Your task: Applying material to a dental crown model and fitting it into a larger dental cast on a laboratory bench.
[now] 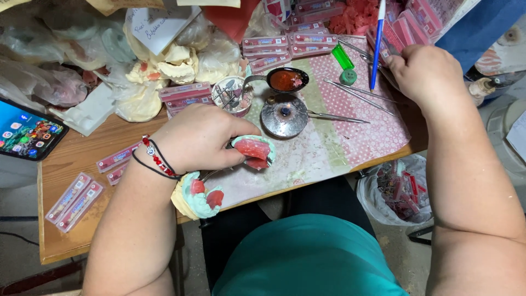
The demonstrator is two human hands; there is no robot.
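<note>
Your left hand (194, 140) clamps a dental cast with pink wax rim (253, 151) above the table (82, 159) edge, steadying it; your right hand (424, 71) closes on a packet (383, 46) beside the blue pen (376, 46).

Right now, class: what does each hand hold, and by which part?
The left hand grips a dental cast with pink wax by its rear edge. The right hand reaches among flat pink packets; any hold cannot be told.
</note>
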